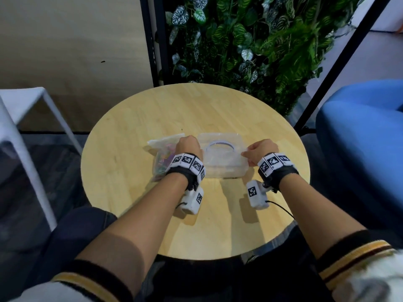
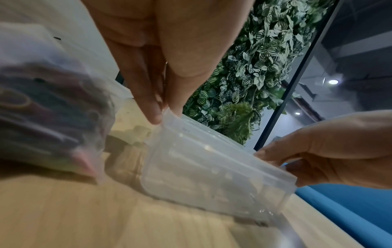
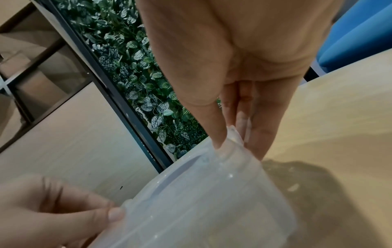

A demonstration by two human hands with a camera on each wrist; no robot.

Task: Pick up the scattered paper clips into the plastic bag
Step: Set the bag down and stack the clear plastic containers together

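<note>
A clear plastic bag (image 1: 162, 159) holding several coloured paper clips lies on the round wooden table (image 1: 130, 171), left of centre; in the left wrist view the bag (image 2: 42, 117) is blurred. Right beside it is a clear plastic container (image 1: 224, 158) with a ring-shaped mark on its lid. My left hand (image 1: 188, 146) pinches the container's left rim (image 2: 169, 115) between thumb and fingers. My right hand (image 1: 259, 151) pinches the right rim (image 3: 232, 134). Whether the container (image 2: 212, 167) rests on the table or is slightly raised is unclear.
A wall of green plants (image 1: 250, 40) stands behind the table. A blue seat (image 1: 359, 138) is at the right and a white stool (image 1: 26, 110) at the left. Bare tabletop (image 1: 218, 225) lies between the container and me.
</note>
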